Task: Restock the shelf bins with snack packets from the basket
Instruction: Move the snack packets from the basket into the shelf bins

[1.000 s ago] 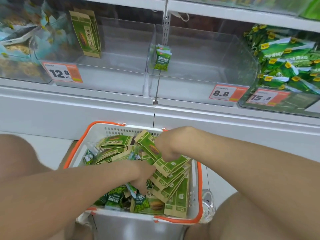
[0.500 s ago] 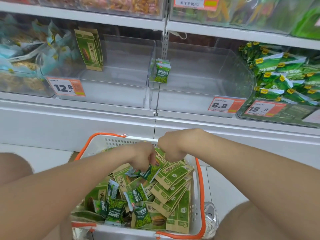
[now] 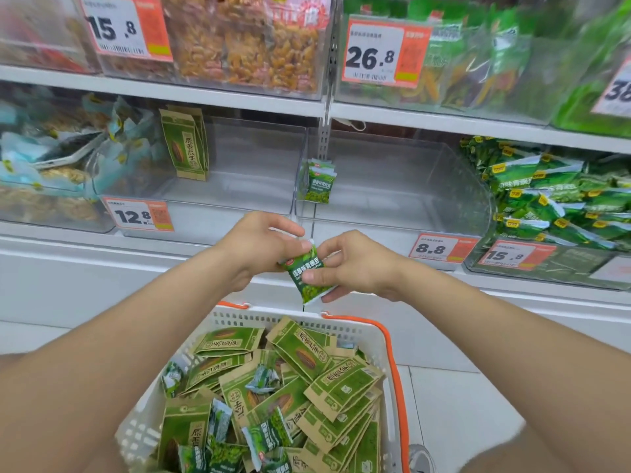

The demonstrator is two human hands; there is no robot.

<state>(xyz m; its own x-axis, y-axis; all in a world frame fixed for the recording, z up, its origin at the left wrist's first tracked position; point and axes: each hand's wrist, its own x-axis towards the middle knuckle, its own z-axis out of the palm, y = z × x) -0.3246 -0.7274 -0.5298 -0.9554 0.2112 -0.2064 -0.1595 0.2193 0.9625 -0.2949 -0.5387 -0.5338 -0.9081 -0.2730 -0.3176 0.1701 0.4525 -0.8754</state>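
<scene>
A small green pea packet [image 3: 309, 273] is held in the air above the basket, in front of the lower shelf edge. My left hand [image 3: 259, 249] pinches its top corner and my right hand [image 3: 351, 264] pinches its right side. Below, the white basket [image 3: 367, 331] with orange handles is full of tan-and-green flat packets [image 3: 300, 353] and small green pea packets [image 3: 268, 435]. Behind my hands stand two clear shelf bins: the left one [image 3: 239, 199] holds upright tan-and-green packets [image 3: 186, 145], the right one [image 3: 409, 186] holds a few small green packets [image 3: 319, 180] at its left wall.
Full bins flank the two clear ones: pale blue packets [image 3: 44, 165] on the left, green bags [image 3: 553, 196] on the right. The upper shelf carries bins of orange-brown snacks [image 3: 252, 42] and green snacks [image 3: 495, 52]. Price tags line the bin fronts. White floor tiles lie right of the basket.
Both hands rose out of the basket with a small green pea packet, up to the level of the lower shelf edge. The view tilted upward, revealing the upper shelf.
</scene>
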